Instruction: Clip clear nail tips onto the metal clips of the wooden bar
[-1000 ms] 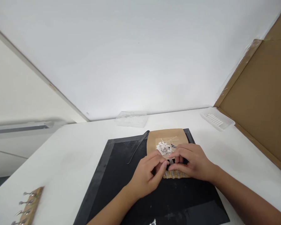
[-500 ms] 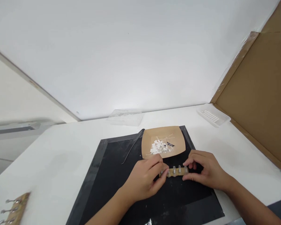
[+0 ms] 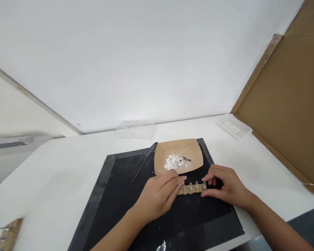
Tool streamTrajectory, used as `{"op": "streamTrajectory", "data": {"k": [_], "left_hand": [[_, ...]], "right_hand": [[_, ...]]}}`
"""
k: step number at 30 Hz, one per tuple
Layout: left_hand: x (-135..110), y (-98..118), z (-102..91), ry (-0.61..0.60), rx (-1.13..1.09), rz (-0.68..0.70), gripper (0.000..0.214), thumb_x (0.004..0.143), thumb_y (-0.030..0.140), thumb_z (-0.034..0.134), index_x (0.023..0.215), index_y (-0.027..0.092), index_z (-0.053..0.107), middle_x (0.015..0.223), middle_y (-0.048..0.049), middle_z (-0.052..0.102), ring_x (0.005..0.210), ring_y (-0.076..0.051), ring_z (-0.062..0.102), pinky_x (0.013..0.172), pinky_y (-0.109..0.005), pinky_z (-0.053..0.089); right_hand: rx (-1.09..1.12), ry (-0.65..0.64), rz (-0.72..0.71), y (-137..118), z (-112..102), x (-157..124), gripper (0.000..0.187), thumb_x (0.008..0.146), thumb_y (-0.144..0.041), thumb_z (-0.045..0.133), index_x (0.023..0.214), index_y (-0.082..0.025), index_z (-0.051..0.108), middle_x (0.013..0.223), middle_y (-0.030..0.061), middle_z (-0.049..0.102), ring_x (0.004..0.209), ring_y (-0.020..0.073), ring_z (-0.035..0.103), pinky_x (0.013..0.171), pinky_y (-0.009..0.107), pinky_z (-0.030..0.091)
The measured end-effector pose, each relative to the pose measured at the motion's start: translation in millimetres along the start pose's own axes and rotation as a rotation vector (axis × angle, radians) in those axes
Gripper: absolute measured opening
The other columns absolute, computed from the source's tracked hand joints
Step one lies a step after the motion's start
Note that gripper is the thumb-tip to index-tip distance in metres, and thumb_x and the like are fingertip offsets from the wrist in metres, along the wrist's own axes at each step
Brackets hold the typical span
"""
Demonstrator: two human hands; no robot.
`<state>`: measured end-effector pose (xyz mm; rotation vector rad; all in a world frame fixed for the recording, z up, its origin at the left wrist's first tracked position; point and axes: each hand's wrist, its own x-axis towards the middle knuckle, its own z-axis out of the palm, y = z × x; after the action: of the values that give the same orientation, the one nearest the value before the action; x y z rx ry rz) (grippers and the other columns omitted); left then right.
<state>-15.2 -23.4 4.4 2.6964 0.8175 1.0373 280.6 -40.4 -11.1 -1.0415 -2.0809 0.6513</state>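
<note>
A narrow tan strip [image 3: 194,189] lies on a black mat [image 3: 125,205], with several small clear plastic pieces standing in a row along it. My left hand [image 3: 161,193] has its thumb and fingers closed together over the strip's left end, which they hide. At the right end, my right hand [image 3: 223,183] holds the strip's last clear piece [image 3: 204,185] between thumb and forefinger, its other fingers curled. Just behind the strip is a brown paper tray [image 3: 196,150] with a heap of small white bits, thin sticks and a dark patterned scrap.
Left of the tray lies a thin black tool [image 3: 142,165] with a bent tip. Clear plastic packaging [image 3: 136,129] rests by the wall, and a translucent tray [image 3: 234,126] stands beside the cardboard panel [image 3: 285,104]. A wooden block with metal prongs [image 3: 9,235] is at lower left.
The whole view has shifted slightly, so everything appears a little further left. My left fingers have straightened somewhat over the strip's end; my right hand keeps its place at the other end.
</note>
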Motion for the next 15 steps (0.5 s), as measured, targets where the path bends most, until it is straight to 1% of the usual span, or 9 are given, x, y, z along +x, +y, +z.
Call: {"op": "streamTrajectory", "data": {"k": [2, 4, 10, 15], "left_hand": [[-0.3, -0.6, 0.4, 0.015, 0.000, 0.005, 0.030, 0.104, 0.009, 0.056, 0.131, 0.014, 0.067, 0.101, -0.0099, 0.073, 0.086, -0.017, 0.071, 0.072, -0.025, 0.060], [-0.5, -0.8, 0.4, 0.030, 0.005, 0.017, 0.031, 0.104, 0.009, 0.055, 0.133, 0.013, 0.067, 0.103, -0.0105, 0.073, 0.087, -0.017, 0.071, 0.072, -0.026, 0.060], [1.2, 0.7, -1.2, 0.035, 0.016, 0.018, 0.026, 0.104, 0.010, 0.056, 0.126, 0.012, 0.069, 0.100, -0.0097, 0.072, 0.085, -0.017, 0.070, 0.069, -0.025, 0.059], [3.3, 1.6, -2.5, 0.041, 0.025, -0.002, 0.025, 0.104, 0.011, 0.053, 0.123, 0.012, 0.069, 0.098, -0.0090, 0.067, 0.083, -0.016, 0.067, 0.066, -0.024, 0.057]], "right_hand": [[0.002, -0.012, 0.014, 1.0, -0.1, 0.1, 0.036, 0.086, -0.053, 0.088, 0.103, -0.024, 0.074, 0.084, -0.0008, 0.069, 0.070, 0.0132, 0.064, 0.065, 0.026, 0.053], [0.003, -0.031, 0.033, 1.9, -0.4, 0.1, 0.038, 0.085, -0.055, 0.087, 0.103, -0.024, 0.074, 0.084, 0.0000, 0.069, 0.070, 0.0135, 0.064, 0.065, 0.026, 0.053], [0.004, -0.063, 0.065, 2.2, -0.7, -0.2, 0.036, 0.087, -0.055, 0.086, 0.103, -0.024, 0.075, 0.085, 0.0004, 0.069, 0.072, 0.0140, 0.064, 0.066, 0.026, 0.052], [0.028, -0.069, 0.093, 3.6, 0.9, -1.2, 0.035, 0.087, -0.054, 0.087, 0.103, -0.025, 0.076, 0.087, 0.0000, 0.069, 0.073, 0.0138, 0.065, 0.067, 0.026, 0.052]]}}
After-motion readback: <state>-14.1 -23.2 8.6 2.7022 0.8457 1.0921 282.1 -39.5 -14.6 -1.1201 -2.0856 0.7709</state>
